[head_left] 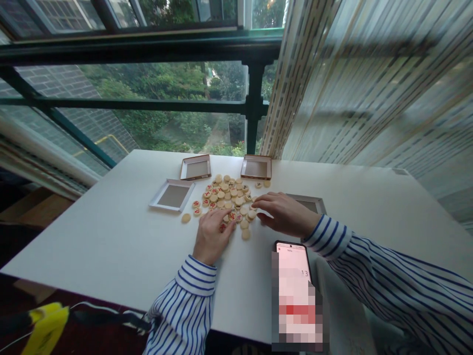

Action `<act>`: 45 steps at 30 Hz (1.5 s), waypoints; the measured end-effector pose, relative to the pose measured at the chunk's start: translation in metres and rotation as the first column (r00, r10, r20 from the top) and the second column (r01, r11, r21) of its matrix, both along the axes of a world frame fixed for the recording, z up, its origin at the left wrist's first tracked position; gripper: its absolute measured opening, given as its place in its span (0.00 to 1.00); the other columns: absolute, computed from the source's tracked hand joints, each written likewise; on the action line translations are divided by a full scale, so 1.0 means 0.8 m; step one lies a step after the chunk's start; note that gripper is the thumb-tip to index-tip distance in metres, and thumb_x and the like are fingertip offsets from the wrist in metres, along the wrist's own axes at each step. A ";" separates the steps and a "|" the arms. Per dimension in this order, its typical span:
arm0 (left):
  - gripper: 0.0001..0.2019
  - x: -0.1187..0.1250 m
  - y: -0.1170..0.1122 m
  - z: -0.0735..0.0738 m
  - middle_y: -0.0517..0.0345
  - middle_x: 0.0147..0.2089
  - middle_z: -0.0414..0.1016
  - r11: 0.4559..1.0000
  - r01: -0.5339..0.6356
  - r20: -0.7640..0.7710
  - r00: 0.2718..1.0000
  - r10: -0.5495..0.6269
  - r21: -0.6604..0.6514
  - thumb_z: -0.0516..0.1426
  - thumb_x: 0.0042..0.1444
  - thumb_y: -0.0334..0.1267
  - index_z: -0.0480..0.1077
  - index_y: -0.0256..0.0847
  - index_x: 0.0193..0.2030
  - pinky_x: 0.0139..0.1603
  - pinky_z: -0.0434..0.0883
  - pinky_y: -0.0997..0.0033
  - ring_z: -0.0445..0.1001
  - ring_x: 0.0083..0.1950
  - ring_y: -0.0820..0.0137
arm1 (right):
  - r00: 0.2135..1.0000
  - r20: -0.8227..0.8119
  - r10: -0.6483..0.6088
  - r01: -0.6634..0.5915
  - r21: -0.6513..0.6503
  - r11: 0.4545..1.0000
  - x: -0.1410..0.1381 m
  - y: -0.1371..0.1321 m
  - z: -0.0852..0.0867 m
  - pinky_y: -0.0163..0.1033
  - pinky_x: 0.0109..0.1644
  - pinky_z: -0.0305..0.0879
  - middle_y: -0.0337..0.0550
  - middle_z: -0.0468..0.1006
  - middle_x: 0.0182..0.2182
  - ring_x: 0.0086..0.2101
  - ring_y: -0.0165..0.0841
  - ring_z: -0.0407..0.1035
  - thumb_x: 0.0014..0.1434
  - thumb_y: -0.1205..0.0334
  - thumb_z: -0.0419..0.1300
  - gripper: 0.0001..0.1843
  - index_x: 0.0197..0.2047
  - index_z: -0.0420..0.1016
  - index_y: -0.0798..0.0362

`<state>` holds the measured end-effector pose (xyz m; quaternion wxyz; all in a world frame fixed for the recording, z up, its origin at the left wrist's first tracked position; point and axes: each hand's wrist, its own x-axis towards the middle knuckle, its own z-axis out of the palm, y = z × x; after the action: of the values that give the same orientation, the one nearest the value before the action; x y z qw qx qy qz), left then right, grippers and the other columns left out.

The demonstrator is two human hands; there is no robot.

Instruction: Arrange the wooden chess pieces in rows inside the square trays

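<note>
A loose heap of several round wooden game discs [227, 195], some with red or dark characters, lies in the middle of the white table [111, 236]. My left hand [212, 234] rests palm down on the near edge of the heap, fingers curled over a few discs. Just to the right, my right hand [283, 212] lies flat with fingers stretched out, its fingertips touching the heap's right side. Both sleeves are blue-and-white striped.
Three shallow box trays stand around the heap: a white one [173, 195] at left, two brown-rimmed ones [195, 168] [256, 167] behind. A fourth tray [312, 202] is partly hidden by my right hand. A phone [295, 276] stands near me. Window and curtain lie beyond.
</note>
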<state>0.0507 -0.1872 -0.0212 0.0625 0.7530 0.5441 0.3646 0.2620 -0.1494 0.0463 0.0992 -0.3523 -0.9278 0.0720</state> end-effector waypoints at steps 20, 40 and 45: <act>0.13 0.051 0.000 0.037 0.53 0.43 0.73 0.992 0.127 0.022 0.992 -0.127 0.029 0.55 0.52 0.38 0.67 0.41 0.46 0.49 0.65 0.60 0.69 0.46 0.66 | 0.972 -0.195 -0.131 0.138 0.026 0.990 0.063 -0.016 0.021 0.42 0.47 0.63 0.49 0.75 0.41 0.42 0.35 0.68 0.57 0.63 0.52 0.15 0.46 0.70 0.56; 0.14 0.117 0.013 0.063 0.53 0.42 0.75 0.959 0.264 0.036 0.962 -0.269 0.105 0.57 0.51 0.37 0.67 0.40 0.46 0.48 0.66 0.61 0.71 0.45 0.66 | 0.872 -0.404 -0.276 0.247 -0.123 0.961 0.114 -0.042 0.018 0.38 0.42 0.66 0.44 0.77 0.36 0.36 0.31 0.70 0.55 0.61 0.53 0.12 0.41 0.72 0.53; 0.14 0.131 0.019 0.067 0.53 0.42 0.75 0.950 0.295 0.045 0.953 -0.301 0.106 0.57 0.51 0.38 0.67 0.40 0.45 0.47 0.66 0.61 0.71 0.44 0.66 | 0.841 -0.449 -0.301 0.254 -0.163 0.953 0.125 -0.044 0.015 0.37 0.40 0.66 0.43 0.77 0.35 0.34 0.30 0.70 0.56 0.60 0.53 0.12 0.40 0.73 0.53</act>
<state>0.1558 -0.1722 0.0322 0.0963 0.8172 0.4036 0.4000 0.3619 -0.1844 0.0585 0.3125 -0.4594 -0.8107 0.1846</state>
